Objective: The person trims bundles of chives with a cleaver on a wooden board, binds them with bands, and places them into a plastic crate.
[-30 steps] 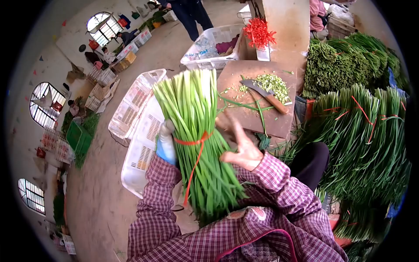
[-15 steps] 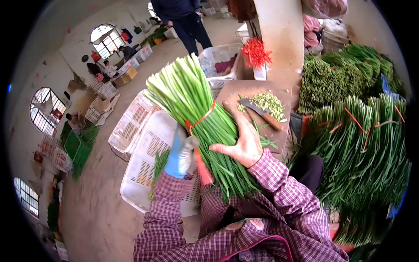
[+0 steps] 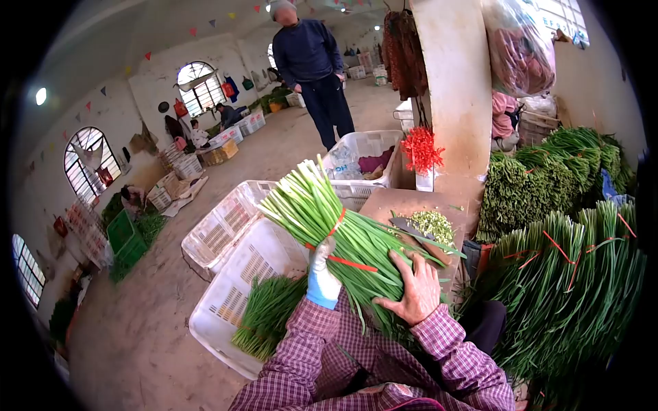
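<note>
A bundle of green stalks (image 3: 363,243) with pale cut ends lies tilted across the middle, a red tie around it. My left hand (image 3: 323,272), in a white and blue glove, grips the bundle at the tie, its fingers partly behind the stalks. My bare right hand (image 3: 412,288) rests on the leafy part with its fingers spread. Beyond it, a knife (image 3: 418,236) and chopped pieces (image 3: 435,226) lie on a brown board (image 3: 384,201). More greens (image 3: 271,312) lie in the white crate (image 3: 223,322) at the left.
Tied bundles of greens (image 3: 569,281) are stacked at the right, with more (image 3: 528,195) behind. Red ties (image 3: 422,149) hang by a pillar (image 3: 452,89). A person (image 3: 312,61) stands beyond another white crate (image 3: 356,145). A green crate (image 3: 127,241) is far left.
The view has tilted up, showing more of the standing person. The bundle has tipped further to the left, and my right hand has moved along its leaves. More greens show in the white crate.
</note>
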`<state>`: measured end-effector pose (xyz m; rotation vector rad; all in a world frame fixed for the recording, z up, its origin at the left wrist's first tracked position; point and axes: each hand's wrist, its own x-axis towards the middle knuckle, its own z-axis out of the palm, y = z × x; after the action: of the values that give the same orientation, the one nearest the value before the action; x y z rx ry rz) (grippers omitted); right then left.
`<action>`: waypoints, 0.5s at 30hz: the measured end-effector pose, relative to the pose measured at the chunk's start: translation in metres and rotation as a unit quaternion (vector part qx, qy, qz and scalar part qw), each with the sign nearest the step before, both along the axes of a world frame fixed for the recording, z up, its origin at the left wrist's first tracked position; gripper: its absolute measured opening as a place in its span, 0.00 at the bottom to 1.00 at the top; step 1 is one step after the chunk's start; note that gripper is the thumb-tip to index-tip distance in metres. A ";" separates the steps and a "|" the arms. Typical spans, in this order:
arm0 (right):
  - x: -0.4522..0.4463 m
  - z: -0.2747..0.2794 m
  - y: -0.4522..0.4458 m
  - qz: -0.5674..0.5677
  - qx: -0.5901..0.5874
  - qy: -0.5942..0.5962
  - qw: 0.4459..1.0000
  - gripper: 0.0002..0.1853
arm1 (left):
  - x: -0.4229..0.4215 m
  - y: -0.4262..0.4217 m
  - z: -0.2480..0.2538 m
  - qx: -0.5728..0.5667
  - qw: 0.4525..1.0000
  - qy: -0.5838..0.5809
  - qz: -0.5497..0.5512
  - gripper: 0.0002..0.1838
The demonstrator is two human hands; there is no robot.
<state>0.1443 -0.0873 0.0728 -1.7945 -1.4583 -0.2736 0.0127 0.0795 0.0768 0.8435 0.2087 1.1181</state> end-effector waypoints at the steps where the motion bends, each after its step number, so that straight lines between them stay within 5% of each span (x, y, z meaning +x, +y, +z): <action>1: 0.004 -0.009 -0.006 -0.005 -0.007 0.006 1.000 0.53 | -0.003 0.000 0.007 -0.002 1.000 -0.012 0.025 0.24; 4: 0.024 -0.042 -0.017 -0.008 -0.073 0.026 0.997 0.55 | -0.014 0.006 0.026 -0.024 0.996 -0.038 0.071 0.26; 9: 0.071 -0.128 -0.016 -0.060 -0.150 0.049 0.986 0.34 | -0.043 0.032 0.044 0.027 0.977 -0.052 0.205 0.32; 15: 0.071 -0.097 -0.032 -0.052 -0.190 0.069 0.978 0.18 | -0.082 0.058 0.053 0.027 0.968 -0.067 0.240 0.33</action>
<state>0.2150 -0.1190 -0.0238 -2.1511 -1.3862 0.0856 -0.0690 0.1372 0.1298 0.7809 0.2801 1.6350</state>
